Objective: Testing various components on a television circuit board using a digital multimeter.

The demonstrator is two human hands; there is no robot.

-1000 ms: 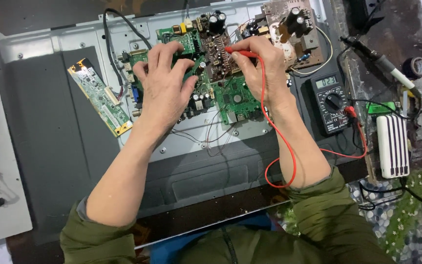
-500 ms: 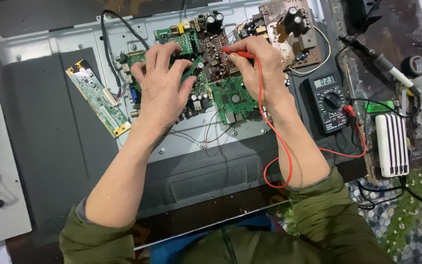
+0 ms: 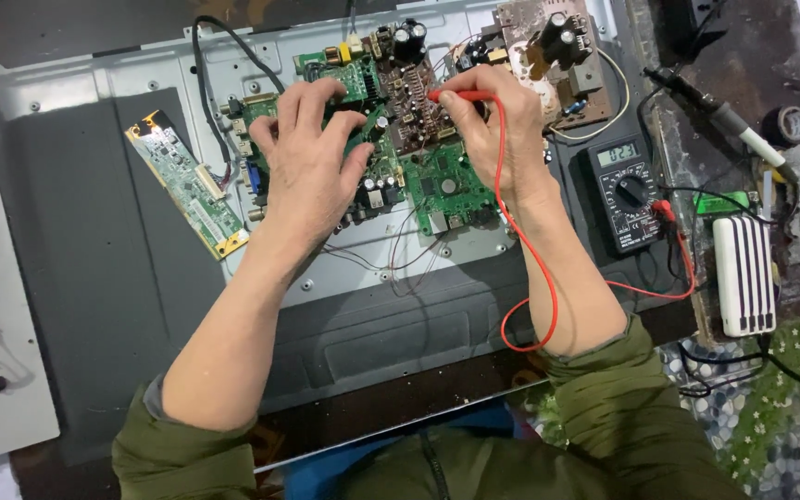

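Two bare hands work over a green circuit board [image 3: 437, 176] that lies flat near the top middle of a large grey panel [image 3: 76, 231]. Crowded with chips, connectors and black capacitors, the board runs long from upper left to lower right. The left hand [image 3: 312, 171] rests on its left half, fingers spread and bent, pressing the surface with nothing held. The right hand [image 3: 502, 130] pinches a red probe [image 3: 460, 95], laid almost level with its tip pointing left onto the board's upper middle. The probe's red lead [image 3: 530, 278] loops down across the right wrist and forearm, then runs right to a black multimeter [image 3: 627, 190] just beside the board. A brown board [image 3: 557, 56] sits above the right hand; a narrow green strip board [image 3: 187, 185] lies tilted to the left. A white power bank [image 3: 744, 275] rests at far right.
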